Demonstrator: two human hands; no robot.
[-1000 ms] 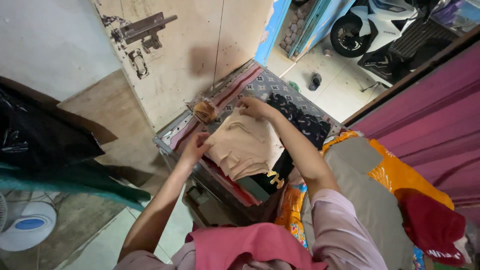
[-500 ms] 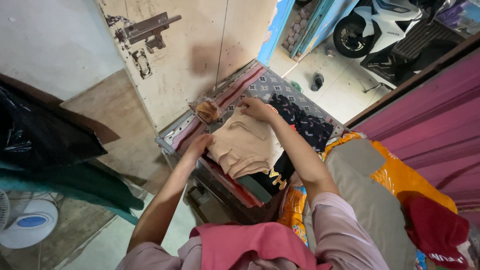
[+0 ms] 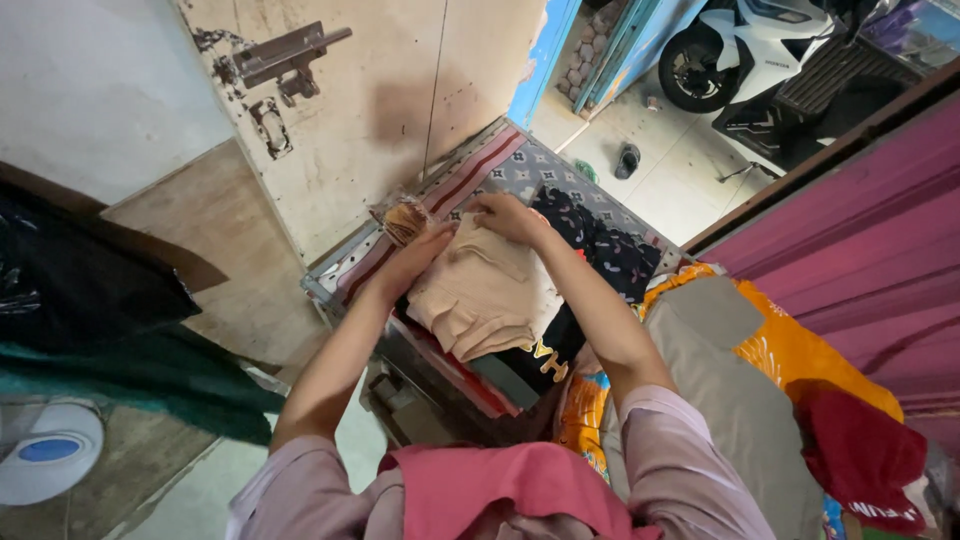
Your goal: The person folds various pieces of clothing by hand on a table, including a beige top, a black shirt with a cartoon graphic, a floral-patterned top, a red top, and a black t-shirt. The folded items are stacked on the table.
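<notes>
A folded beige garment (image 3: 488, 297) lies on a small table covered with a patterned cloth (image 3: 540, 172). My left hand (image 3: 418, 257) rests on the garment's left far corner, fingers closed over the fabric. My right hand (image 3: 506, 215) grips the garment's far edge. Under the beige piece lies a black garment with a pale print (image 3: 600, 250). A small crinkled plastic packet with brown contents (image 3: 404, 219) sits just beyond my left hand.
A worn wooden door with a metal latch (image 3: 285, 55) stands behind the table. An orange and grey cloth pile (image 3: 740, 370) and a red garment (image 3: 865, 450) lie to the right. A white fan (image 3: 45, 460) is bottom left. A scooter (image 3: 745, 45) is parked outside.
Both hands have shifted slightly along the far edge of the beige garment, the left one closer to the packet. The garment stays on the table.
</notes>
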